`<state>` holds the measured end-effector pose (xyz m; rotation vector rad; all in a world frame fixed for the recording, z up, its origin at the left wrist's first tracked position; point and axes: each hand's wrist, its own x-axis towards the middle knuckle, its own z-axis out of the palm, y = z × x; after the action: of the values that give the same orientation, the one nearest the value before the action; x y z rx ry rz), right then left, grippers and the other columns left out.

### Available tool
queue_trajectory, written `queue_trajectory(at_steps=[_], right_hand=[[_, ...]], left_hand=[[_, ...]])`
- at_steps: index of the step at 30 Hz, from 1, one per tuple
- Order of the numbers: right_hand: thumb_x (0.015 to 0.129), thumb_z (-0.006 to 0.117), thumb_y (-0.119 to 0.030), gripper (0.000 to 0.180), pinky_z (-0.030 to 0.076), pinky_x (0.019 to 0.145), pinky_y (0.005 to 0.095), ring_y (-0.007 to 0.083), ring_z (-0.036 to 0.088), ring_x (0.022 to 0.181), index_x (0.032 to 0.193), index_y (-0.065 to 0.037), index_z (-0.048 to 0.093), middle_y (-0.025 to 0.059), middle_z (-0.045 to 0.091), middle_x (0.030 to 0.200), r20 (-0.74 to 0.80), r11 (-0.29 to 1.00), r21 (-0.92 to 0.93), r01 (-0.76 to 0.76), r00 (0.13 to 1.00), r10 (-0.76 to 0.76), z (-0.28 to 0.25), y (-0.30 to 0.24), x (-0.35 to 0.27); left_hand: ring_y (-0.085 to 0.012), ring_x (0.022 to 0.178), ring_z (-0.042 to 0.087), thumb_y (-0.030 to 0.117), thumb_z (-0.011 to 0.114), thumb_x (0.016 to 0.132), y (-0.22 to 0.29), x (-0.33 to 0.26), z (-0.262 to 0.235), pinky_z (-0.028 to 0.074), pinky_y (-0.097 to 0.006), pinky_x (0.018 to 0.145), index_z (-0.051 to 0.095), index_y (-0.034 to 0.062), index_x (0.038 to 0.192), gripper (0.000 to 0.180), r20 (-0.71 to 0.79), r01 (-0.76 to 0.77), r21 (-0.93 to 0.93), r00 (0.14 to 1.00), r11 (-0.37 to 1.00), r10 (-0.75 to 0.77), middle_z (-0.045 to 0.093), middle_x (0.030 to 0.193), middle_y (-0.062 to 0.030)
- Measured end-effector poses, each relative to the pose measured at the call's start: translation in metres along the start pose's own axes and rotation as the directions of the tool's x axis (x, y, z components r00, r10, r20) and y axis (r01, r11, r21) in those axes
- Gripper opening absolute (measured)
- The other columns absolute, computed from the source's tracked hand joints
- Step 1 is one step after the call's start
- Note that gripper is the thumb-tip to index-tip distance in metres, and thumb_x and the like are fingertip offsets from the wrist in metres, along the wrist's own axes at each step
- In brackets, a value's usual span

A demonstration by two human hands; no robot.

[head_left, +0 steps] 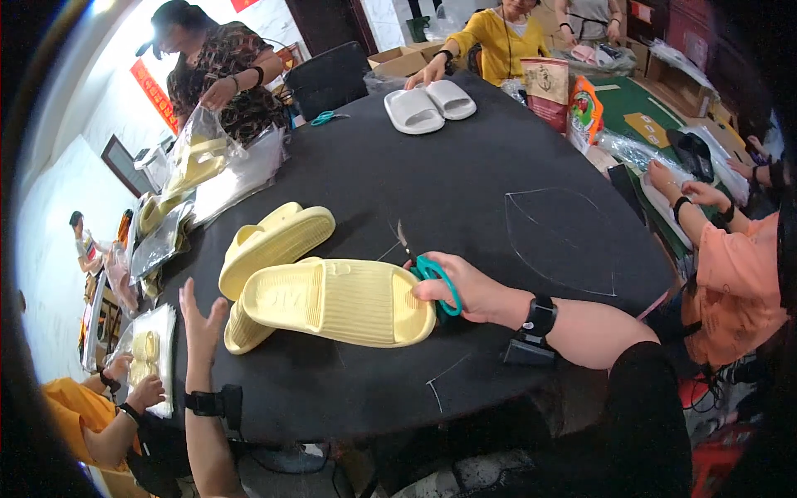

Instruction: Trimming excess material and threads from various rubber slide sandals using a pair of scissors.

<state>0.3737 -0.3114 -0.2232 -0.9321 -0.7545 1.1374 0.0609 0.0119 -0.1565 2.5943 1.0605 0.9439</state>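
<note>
While your right hand (466,286) has the near end of a pale yellow slipper (357,303) pinched, thumb pressed on the sole, it's also got teal-handled scissors (455,300) hooked on the fingers, blades poking off toward 11 o'clock. So yeah, 1 hand, 2 things. From that hand the slipper stretches out to 9 o'clock, sole facing you. Your left hand (201,322) is loose and open, fingers spread, sitting past the slipper's far end at 9 o'clock and holding nothing.

Behind the slipper, around 10 o'clock, more yellow slippers (278,249) sit on the dark table (415,174); they're partly covered, so I can't tell exactly how many. Up at 12 o'clock from your right hand there's 2 whitish slippers (413,112) side by side, a co-worker's hand (427,73) right by them. At 10 to 11 o'clock, a clear bag (217,133) has yellow footwear inside.
</note>
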Motion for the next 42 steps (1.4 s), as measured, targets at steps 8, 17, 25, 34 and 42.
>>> queue_trajectory(at_steps=[8,17,25,34,42], right_hand=[[0.081,0.068,-0.013,0.052,0.05,0.078,0.0282,0.0145,0.057,0.094,0.122,0.005,0.042,0.0115,0.056,0.107,-0.007,0.981,-0.187,0.052,0.999,-0.054,0.0,0.001,-0.003],[0.082,0.067,-0.012,0.05,0.048,0.074,0.0252,0.0104,0.057,0.087,0.122,0.005,0.043,0.009,0.058,0.101,-0.011,0.937,-0.349,0.006,1.0,-0.011,-0.003,-0.002,-0.001],[0.079,0.071,-0.016,0.049,0.048,0.083,0.0268,0.0127,0.056,0.096,0.118,0.001,0.046,0.0078,0.056,0.105,0.054,0.959,-0.28,0.043,0.998,-0.029,0.002,-0.007,-0.002],[0.076,0.078,-0.027,0.059,0.048,0.085,0.0265,0.0127,0.056,0.097,0.118,0.0,0.047,0.0073,0.056,0.106,0.083,0.995,-0.103,-0.004,0.996,0.012,0.005,-0.008,-0.004],[0.077,0.076,-0.023,0.057,0.048,0.084,0.0256,0.0127,0.056,0.097,0.118,0.001,0.047,0.0076,0.056,0.106,0.069,0.997,-0.082,0.006,0.998,-0.001,0.005,-0.008,-0.005]], left_hand=[[-0.0337,0.115,0.049,0.031,0.052,0.09,-0.054,-0.018,0.028,0.038,-0.036,0.096,0.045,-0.0106,0.123,0.053,0.271,0.344,0.056,0.898,0.937,-0.346,0.053,0.119,-0.0259],[-0.02,0.078,0.059,0.009,0.052,0.083,-0.077,-0.046,0.022,0.045,-0.031,0.067,0.059,-0.0076,0.092,0.02,0.335,0.423,-0.126,0.87,0.897,-0.363,0.063,0.083,-0.0124],[-0.0276,0.095,0.063,-0.008,0.049,0.077,-0.069,-0.031,-0.006,0.051,-0.033,0.086,0.05,-0.0164,0.115,0.038,0.37,0.486,-0.836,0.843,0.257,-0.39,0.06,0.108,-0.0213],[-0.0206,0.097,0.062,-0.001,0.052,0.084,-0.03,-0.02,-0.043,0.05,-0.03,0.086,0.054,-0.009,0.116,0.033,0.22,0.372,-0.839,0.9,0.398,-0.377,0.062,0.109,-0.0165],[-0.0195,0.096,0.062,-0.001,0.053,0.085,0.0,-0.011,-0.042,0.05,-0.029,0.085,0.054,-0.0081,0.119,0.034,0.279,0.391,-0.798,0.914,0.458,-0.294,0.063,0.11,-0.0149]])
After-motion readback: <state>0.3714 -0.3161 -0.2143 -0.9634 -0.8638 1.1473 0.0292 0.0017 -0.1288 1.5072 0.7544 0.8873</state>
